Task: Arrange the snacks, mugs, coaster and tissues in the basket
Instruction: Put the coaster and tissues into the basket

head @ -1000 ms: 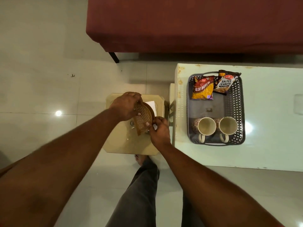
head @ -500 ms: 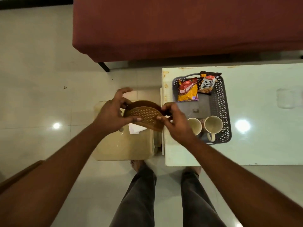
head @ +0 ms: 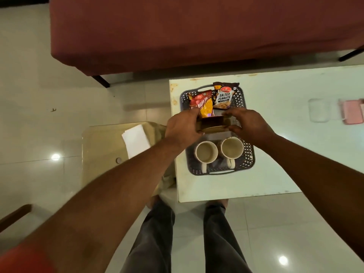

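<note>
Left hand (head: pixel 182 125) and right hand (head: pixel 248 123) grip one brown coaster holder (head: pixel 211 125) between them over the middle of the basket (head: pixel 249 154). Inside: two snack packets (head: pixel 202 105), two mugs (head: pixel 206 151). One tissue stack (head: pixel 136 139) lies on the stool (head: pixel 100 154).

I see a dark grey basket (head: pixel 248 154) with a lattice of small holes in its walls, on a pale, glossy white table (head: pixel 275 134) with rusty orange specks along its far edge. One snack packet (head: pixel 202 106) is red at the top and yellow below; the other packet (head: pixel 224 96) is dark brown with a white panel printed "SALTED PEANUTS". Both mugs (head: pixel 206 151) are cream inside. The coaster holder (head: pixel 211 125) I hold is brown. The tissues (head: pixel 136 140) are white, on a beige stool (head: pixel 102 154). The sofa (head: pixel 197 30) is maroon, the floor (head: pixel 39 85) off-white tile, my trousers (head: pixel 153 243) dark grey. A pink thing (head: pixel 352 112) lies at the table's right end.
</note>
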